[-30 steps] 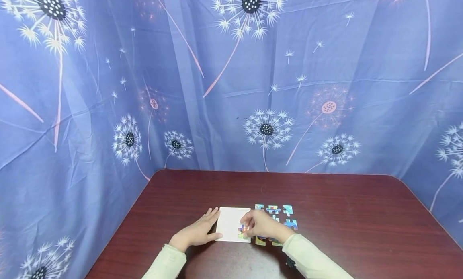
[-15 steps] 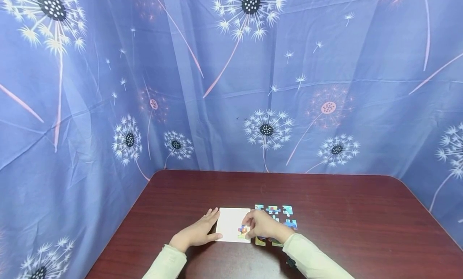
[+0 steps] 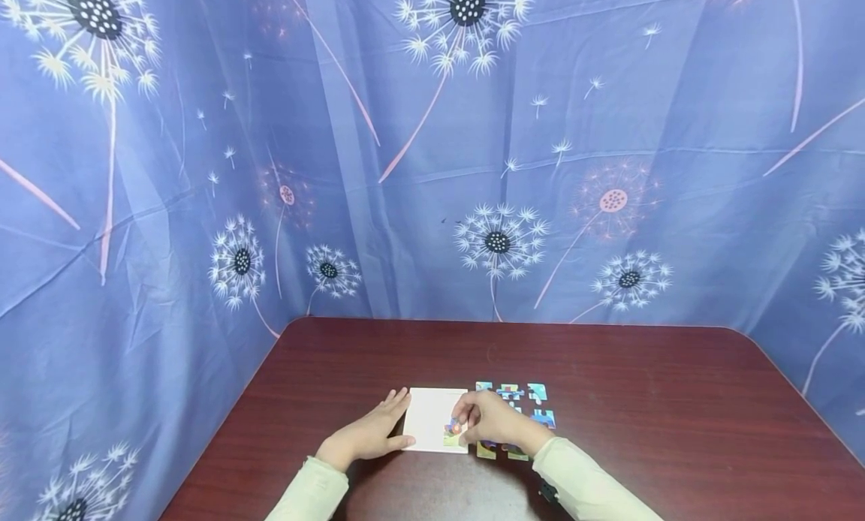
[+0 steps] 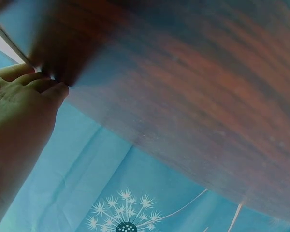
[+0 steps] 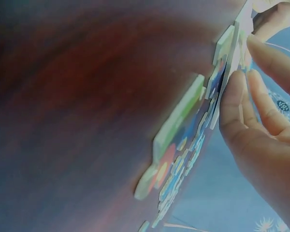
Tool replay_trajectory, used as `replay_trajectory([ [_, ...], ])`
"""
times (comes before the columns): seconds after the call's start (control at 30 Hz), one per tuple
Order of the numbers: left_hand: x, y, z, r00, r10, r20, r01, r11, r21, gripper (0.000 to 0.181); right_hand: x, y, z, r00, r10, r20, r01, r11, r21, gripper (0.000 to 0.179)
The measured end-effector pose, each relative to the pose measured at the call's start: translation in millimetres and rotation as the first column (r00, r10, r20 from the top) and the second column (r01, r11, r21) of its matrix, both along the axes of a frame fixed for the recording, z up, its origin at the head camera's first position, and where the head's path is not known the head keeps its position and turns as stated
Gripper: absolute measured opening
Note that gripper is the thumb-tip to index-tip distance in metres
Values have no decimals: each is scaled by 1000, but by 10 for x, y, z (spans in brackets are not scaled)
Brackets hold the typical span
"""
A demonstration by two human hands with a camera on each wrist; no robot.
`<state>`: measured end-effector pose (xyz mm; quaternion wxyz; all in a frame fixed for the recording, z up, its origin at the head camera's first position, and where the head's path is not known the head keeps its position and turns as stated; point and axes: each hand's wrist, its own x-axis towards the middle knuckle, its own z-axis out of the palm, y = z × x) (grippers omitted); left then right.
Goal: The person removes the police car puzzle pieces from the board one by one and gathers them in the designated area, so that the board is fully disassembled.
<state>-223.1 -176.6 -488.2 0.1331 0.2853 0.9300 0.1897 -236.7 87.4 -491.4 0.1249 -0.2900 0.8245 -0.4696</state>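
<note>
A white square puzzle board lies on the table. My left hand rests along its left edge, fingers straight and thumb near the lower left corner. A colourful jigsaw piece is at the board's lower right corner. My right hand holds this piece between thumb and curled fingers, which partly cover it. In the right wrist view, the fingers bend over the board's edge. The left wrist view shows the left hand against the board's side.
Several loose jigsaw pieces lie right of the board, some hidden under the right hand and forearm. The dark red wooden table extends around them. A blue dandelion-print curtain hangs behind and at the sides.
The jigsaw piece has shifted and turned slightly at the board's corner, with small movements of the right fingers. My left hand has stayed in place.
</note>
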Motion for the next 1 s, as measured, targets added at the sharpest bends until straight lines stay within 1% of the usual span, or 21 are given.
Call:
replay_trajectory([
  [0.2,-3,0,6,1000,-3,2,3,1000,9,77,-7,0,-18,996,19,82,-12,997,-78,23],
  [0.47,9,-7,-3,1000,-4,4,4,1000,0,78,12,4,-8,985,17,170,4,993,-122,19],
  [0.67,12,-4,5,1000,-9,1,9,1000,20,78,23,65,74,981,44,191,-10,984,-178,20],
  [0.87,8,-14,-3,1000,-13,-8,13,1000,7,78,29,182,147,979,45,199,-3,978,-206,20],
  [1.0,2,-13,-3,1000,-18,-12,18,1000,12,77,34,275,176,972,46,232,20,962,-273,24],
])
